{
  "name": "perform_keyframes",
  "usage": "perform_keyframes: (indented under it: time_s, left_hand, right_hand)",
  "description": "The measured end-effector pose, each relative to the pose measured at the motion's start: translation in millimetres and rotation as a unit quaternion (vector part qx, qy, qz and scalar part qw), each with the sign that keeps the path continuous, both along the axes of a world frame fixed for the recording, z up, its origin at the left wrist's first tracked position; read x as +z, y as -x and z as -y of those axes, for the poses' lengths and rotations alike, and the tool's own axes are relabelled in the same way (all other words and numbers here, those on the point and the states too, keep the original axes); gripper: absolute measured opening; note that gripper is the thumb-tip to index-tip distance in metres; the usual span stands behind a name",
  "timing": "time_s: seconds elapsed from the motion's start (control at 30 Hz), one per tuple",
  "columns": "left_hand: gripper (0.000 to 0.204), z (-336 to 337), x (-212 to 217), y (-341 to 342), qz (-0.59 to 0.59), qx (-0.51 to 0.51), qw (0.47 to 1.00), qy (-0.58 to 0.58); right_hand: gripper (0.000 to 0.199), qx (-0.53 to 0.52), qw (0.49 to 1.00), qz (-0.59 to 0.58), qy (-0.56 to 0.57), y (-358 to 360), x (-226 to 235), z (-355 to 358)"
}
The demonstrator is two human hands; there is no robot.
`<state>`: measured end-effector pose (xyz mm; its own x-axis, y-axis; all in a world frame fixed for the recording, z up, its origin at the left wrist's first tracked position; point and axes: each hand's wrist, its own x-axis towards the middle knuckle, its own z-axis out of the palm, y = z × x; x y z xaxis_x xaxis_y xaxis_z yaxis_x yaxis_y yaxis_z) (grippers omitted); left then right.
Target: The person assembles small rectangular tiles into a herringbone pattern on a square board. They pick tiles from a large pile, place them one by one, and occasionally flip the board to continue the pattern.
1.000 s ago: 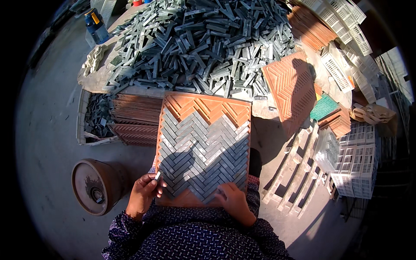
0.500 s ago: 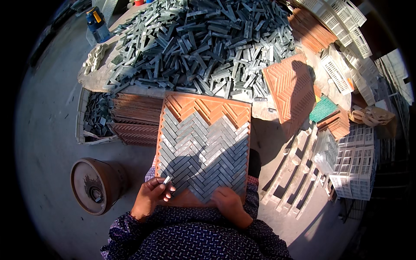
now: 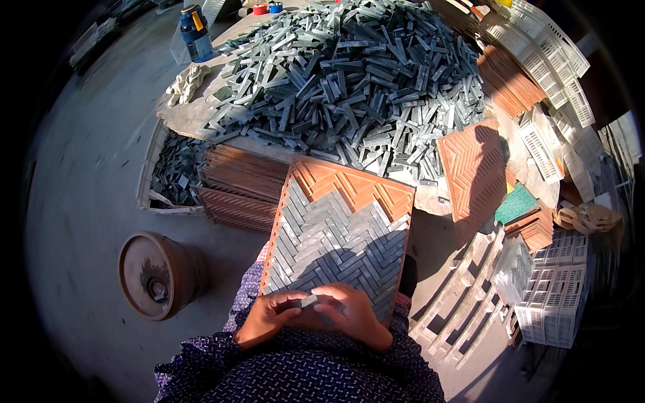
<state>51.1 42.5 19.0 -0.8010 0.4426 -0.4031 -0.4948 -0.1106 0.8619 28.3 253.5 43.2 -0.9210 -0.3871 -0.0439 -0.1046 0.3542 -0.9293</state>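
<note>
At the near edge of an orange moulded tray (image 3: 269, 265), my two hands meet over a small grey stone strip (image 3: 309, 301). My left hand (image 3: 265, 321) pinches its left end between thumb and fingers. My right hand (image 3: 356, 316) closes around the other end, its fingertips partly hidden. The tray lies tilted over my lap. Grey stone strips (image 3: 336, 235) fill most of its herringbone slots, while slots along the far edge show bare orange. Shadow falls across its lower right.
Beyond the tray, a large heap of stone strips (image 3: 349, 74) covers the table. Left are stacked orange trays (image 3: 242, 174), a bin of stone pieces (image 3: 176, 168) and an upturned bucket (image 3: 158, 275). Another orange tray (image 3: 470, 168), a wooden pallet (image 3: 457, 289) and white crates (image 3: 551, 309) are on the right.
My hands have come together from apart, and the strip from my left hand is now between both. The whole view has shifted, so the table appears further right.
</note>
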Motion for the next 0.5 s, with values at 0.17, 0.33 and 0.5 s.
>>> perform_keyframes:
  time_s: [0.17,0.33,0.5]
  left_hand:
    - [0.041,-3.2,11.7,1.4,-0.103,0.008,0.99,0.097]
    - [0.039,-0.5,6.6,-0.4,-0.072,0.002,0.997,0.038]
    - [0.033,8.5,12.5,5.3,0.059,0.019,0.994,-0.092]
  right_hand:
    - [0.025,-0.004,0.999,-0.025,0.032,-3.8,-11.9,-1.6]
    - [0.022,-0.013,0.998,-0.042,0.036,-5.9,-17.0,-5.5]
    - [0.021,-0.052,0.998,-0.001,0.037,-10.8,-18.2,-8.2]
